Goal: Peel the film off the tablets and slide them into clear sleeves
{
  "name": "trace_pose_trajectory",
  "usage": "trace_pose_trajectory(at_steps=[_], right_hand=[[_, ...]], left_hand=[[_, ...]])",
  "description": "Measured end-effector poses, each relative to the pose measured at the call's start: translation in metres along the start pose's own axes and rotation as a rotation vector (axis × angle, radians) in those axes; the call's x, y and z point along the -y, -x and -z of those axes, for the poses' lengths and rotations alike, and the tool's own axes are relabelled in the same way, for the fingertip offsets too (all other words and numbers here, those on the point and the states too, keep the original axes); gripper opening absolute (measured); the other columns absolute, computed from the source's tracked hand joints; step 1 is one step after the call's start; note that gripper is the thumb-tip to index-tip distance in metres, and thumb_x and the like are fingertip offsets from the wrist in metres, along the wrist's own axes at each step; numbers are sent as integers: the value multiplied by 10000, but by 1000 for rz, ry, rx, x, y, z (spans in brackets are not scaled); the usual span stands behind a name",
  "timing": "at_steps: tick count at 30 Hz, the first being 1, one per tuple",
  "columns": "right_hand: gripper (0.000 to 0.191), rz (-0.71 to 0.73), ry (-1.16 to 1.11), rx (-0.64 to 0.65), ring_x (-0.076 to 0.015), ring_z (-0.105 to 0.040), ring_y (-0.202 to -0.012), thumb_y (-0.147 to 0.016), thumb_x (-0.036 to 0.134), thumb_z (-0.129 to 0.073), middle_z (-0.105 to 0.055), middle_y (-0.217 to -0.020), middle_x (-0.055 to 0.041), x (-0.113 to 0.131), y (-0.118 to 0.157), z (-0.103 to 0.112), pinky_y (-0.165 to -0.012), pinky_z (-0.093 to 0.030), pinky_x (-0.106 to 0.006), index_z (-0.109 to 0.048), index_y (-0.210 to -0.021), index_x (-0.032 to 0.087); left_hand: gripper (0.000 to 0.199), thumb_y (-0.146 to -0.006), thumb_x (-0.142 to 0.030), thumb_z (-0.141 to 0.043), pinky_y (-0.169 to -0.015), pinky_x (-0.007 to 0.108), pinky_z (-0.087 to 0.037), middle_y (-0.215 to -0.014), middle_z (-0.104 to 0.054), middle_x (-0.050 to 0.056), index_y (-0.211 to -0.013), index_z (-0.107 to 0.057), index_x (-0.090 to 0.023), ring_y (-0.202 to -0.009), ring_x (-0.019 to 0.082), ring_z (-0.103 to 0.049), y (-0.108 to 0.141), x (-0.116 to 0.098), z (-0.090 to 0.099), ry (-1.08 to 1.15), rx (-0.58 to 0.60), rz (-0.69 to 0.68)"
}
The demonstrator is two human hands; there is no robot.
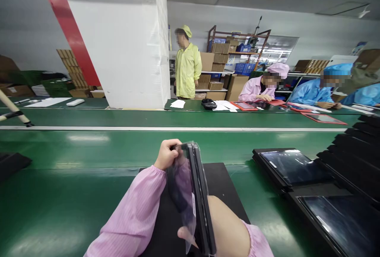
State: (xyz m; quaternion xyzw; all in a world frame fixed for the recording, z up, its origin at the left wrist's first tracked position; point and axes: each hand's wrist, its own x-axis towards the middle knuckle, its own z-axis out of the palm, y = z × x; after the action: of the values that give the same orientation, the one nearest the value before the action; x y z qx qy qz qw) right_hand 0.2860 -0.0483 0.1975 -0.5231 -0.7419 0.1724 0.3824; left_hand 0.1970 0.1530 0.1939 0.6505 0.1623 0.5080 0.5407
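Two slim black screen panels (202, 205), pressed together face to back, stand on edge between my hands. Transparent film (185, 193) covers the left face and sticks out past the edges; a small white label shows near its lower part. My left hand (168, 155) is closed at the upper far corner, thumb bent over the film and panel edge. From below and the right, my right hand (224, 219) grips the near end, its thumb on the film side and its other fingers mostly hidden. Under them lies a flat black board (221, 182) on the green work surface.
Black trays holding film-covered screens (293, 166) lie at right, beside a tall stack of black trays (356, 150). Across the green conveyor (118, 142), people in pink and blue sit working. A person in yellow (187, 69) stands near a white pillar (118, 43).
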Motion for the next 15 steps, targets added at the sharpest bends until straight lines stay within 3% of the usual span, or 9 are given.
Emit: trace_pose_trajectory(at_steps=[3,9,15], right_hand=[[313,30,182,98,-103,-409,-427,-734,234,-689,-500,-545,46,2,-4,13,-422,-299,-253,-413,-588,220],[398,42,214,156,-103,-400,-483,-747,214,-693,-484,-551,50,5,-6,22,-461,-274,-253,-339,-566,209],[291,109,158,90,-118,-472,-491,-828,265,-617,-574,-569,35,-1,-6,26,-472,-362,-249,-451,-594,219]], left_hand=[[713,-487,-872,-657,-453,273,-226,-405,-380,-31,-387,-459,-194,-424,97,-310,0,11,-4,-68,48,-4],[729,-548,-895,-589,-451,269,-239,-410,-359,-32,-398,-435,-198,-426,101,-298,-3,23,-1,-132,69,-24],[746,-556,-912,-568,-466,271,-255,-432,-348,-32,-419,-380,-204,-445,104,-299,-3,26,-3,-145,63,-27]])
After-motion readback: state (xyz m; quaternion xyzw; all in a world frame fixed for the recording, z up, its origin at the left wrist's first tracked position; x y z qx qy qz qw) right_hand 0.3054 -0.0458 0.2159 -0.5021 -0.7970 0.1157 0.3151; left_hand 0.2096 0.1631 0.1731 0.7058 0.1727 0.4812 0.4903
